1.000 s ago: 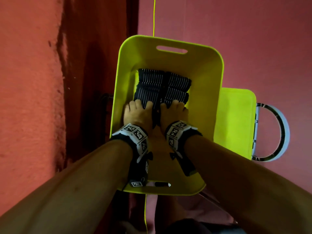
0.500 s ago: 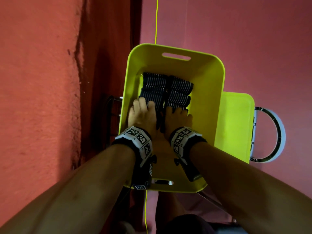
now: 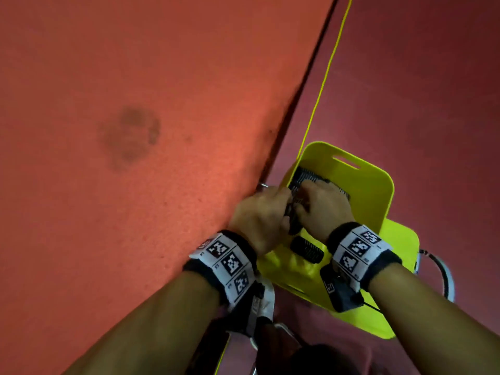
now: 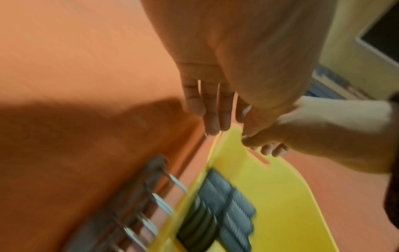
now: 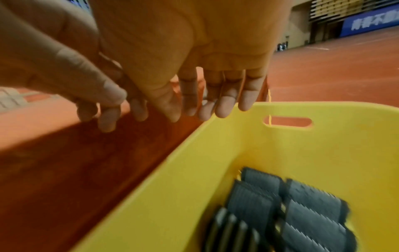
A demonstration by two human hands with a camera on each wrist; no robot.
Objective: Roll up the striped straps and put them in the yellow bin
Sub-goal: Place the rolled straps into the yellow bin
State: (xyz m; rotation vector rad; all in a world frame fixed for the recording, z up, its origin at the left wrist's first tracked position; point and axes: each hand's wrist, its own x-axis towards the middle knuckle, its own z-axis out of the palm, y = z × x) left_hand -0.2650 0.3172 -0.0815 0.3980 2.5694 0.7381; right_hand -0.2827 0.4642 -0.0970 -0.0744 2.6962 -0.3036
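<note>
Here both hands hang empty above the yellow bin, the left hand and right hand close together with fingers loosely extended. Rolled striped straps lie packed inside it on the red floor.

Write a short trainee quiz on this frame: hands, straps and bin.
1. True or false: the left hand grips a rolled strap.
2. Where do the rolled straps lie? A: inside the yellow bin. B: on the floor beside it. C: in the person's lap.
3. Short answer: going by the right wrist view, what does the right hand hold?

Key: 1 false, its fingers hang straight and empty above the bin's rim. 2 A. 3 nothing.
</note>
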